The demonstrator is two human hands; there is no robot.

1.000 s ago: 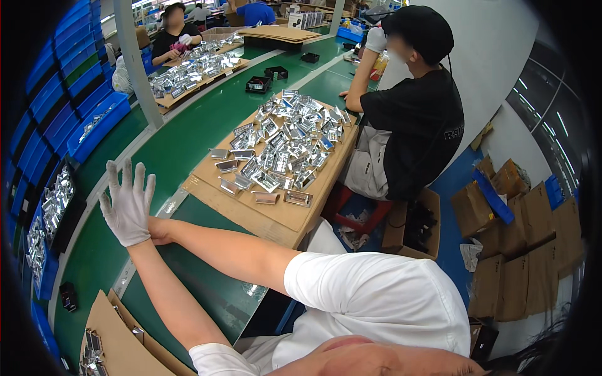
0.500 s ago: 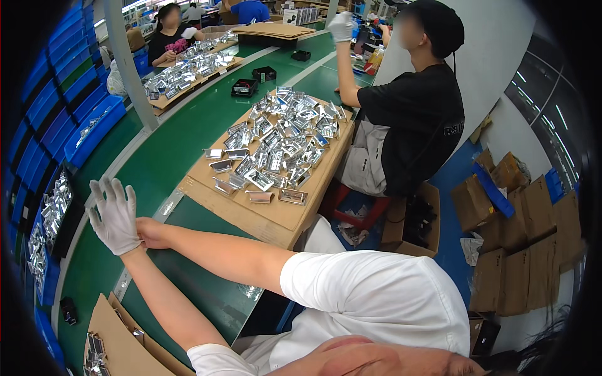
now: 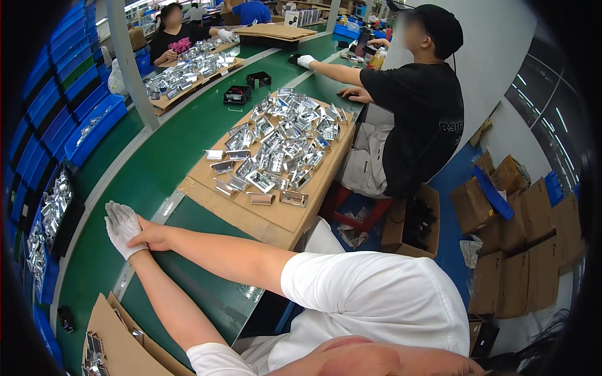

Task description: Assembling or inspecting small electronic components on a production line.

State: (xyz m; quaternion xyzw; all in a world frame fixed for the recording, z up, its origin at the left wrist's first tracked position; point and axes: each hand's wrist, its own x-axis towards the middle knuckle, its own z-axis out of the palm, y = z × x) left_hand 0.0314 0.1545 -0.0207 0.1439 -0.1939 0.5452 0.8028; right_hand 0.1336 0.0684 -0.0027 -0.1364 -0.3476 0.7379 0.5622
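Note:
A white glove [image 3: 119, 220] covers my left hand [image 3: 123, 233], held out over the green table with its fingers stretched and close together. My right hand [image 3: 152, 235] is bare and wraps round the glove at the wrist, its thumb pressing on the cuff. Nearest to both hands is a flat cardboard sheet [image 3: 263, 219] bearing a heap of shiny silver metal parts [image 3: 279, 147]. At the lower left, similar silver parts [image 3: 94, 356] sit by an upright cardboard piece [image 3: 116, 323], below my left forearm.
A co-worker [image 3: 414, 119] in black sits beyond the heap, one gloved hand on the table. Another person [image 3: 182, 37] sits across by more parts. Blue bins [image 3: 97, 128] line the left side, near a metal post [image 3: 132, 69]. Cardboard boxes [image 3: 511, 276] stand at right.
My left hand's spread fingers have come together and tilted; my right hand has moved up round the glove's cuff. The nearer co-worker's raised gloved hand has come down to the table.

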